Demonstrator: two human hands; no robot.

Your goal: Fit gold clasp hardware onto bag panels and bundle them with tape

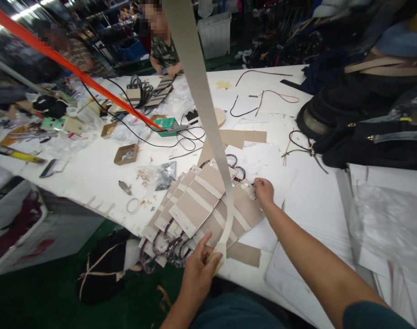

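My left hand [202, 266] is at the table's front edge, fingers curled round a small pale yellowish thing [216, 264] that they mostly cover. A long off-white strap [225, 219] comes down from the top of the view and curves to end beside that hand. My right hand [264, 191] is closed at the far right corner of a beige panel [244, 205] with light stripes; what its fingers grip is hidden. Left of it lies an overlapping pile of similar beige panels [197, 198], with dark reddish looped handles [170, 244] at the near end.
A small cardboard box [126, 154], plastic bags [165, 176] and a clear ring [132, 205] lie left. Behind are a green box [167, 125] and black cables. Black bags [352, 119] and stacked white sheets [314, 219] are right. Co-workers [163, 50] sit across the table.
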